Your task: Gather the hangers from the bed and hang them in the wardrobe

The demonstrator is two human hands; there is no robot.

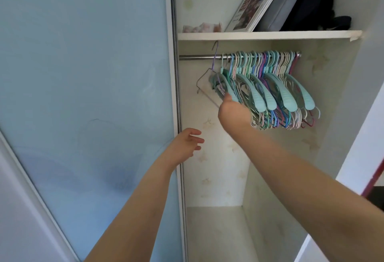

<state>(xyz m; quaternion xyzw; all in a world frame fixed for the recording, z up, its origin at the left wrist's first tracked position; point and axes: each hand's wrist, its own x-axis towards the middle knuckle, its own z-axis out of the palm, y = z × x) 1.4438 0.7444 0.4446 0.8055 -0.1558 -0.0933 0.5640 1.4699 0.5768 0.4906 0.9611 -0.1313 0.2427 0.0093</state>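
Note:
Several hangers [276, 93] in teal, pink, purple and blue hang bunched on the metal rail [197, 57] of the open wardrobe. At the left end of the bunch a thin grey wire hanger [202, 83] hangs tilted. My right hand [233, 112] reaches up into the lower ends of the leftmost teal hangers; its fingers are hidden behind them. My left hand [187, 144] hovers lower, by the wardrobe's left edge, fingers loosely spread and holding nothing.
A pale blue sliding door [83, 74] fills the left side. Above the rail, a white shelf [270, 35] carries a framed picture [257, 1], a grey box and dark clothing. Below the hangers the wardrobe floor [216, 232] is bare.

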